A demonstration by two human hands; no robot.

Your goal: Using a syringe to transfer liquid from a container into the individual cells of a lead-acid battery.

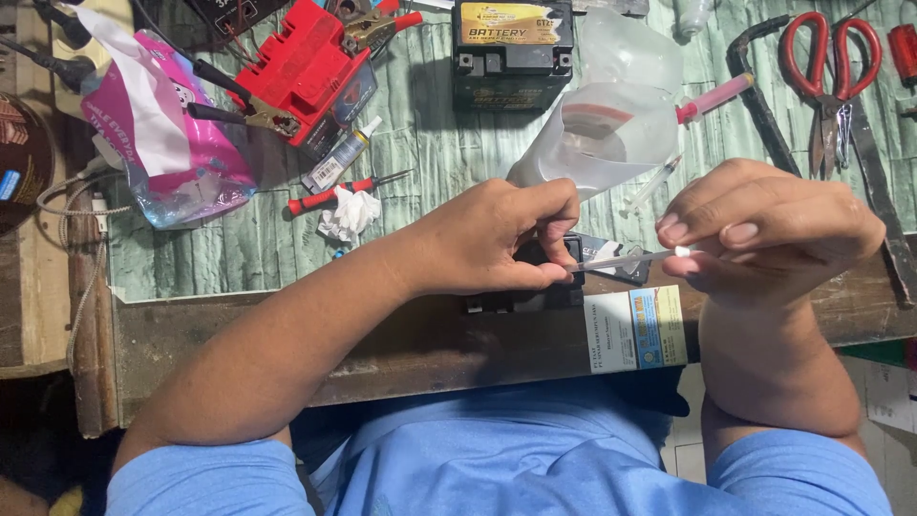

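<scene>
Centrally: the scene is taken up by two bare hands meeting over the front edge of a counter [287, 248] covered in green wood-grain sheet.
Left hand [492, 239]: it is curled, thumb and forefinger pinched on the near end of a thin clear plastic syringe [621, 259], and it rests on a small black box-shaped battery [535, 287].
Right hand [769, 229]: its fingers are closed around the far end of the same syringe, at the white plunger tip.
Syringe position: it is held level between the two hands, just above the black battery.
Beyond the hands: a cut clear plastic bottle [611, 134] is lying on its side, with a pink-filled syringe [716, 96] just beside it and a black-and-yellow battery [511, 48] farther back.
Beyond the right hand: red-handled scissors [829, 67] and a dark metal bar [764, 105] are laid out.
Beyond the left forearm: a crumpled white tissue [349, 212], a red-handled screwdriver [334, 194], a small glue tube [342, 155], a red plastic battery case [306, 62] and a pink plastic packet [167, 134] are seen.
Below the hands: a white and blue carton [635, 330] is lying at the counter edge.
</scene>
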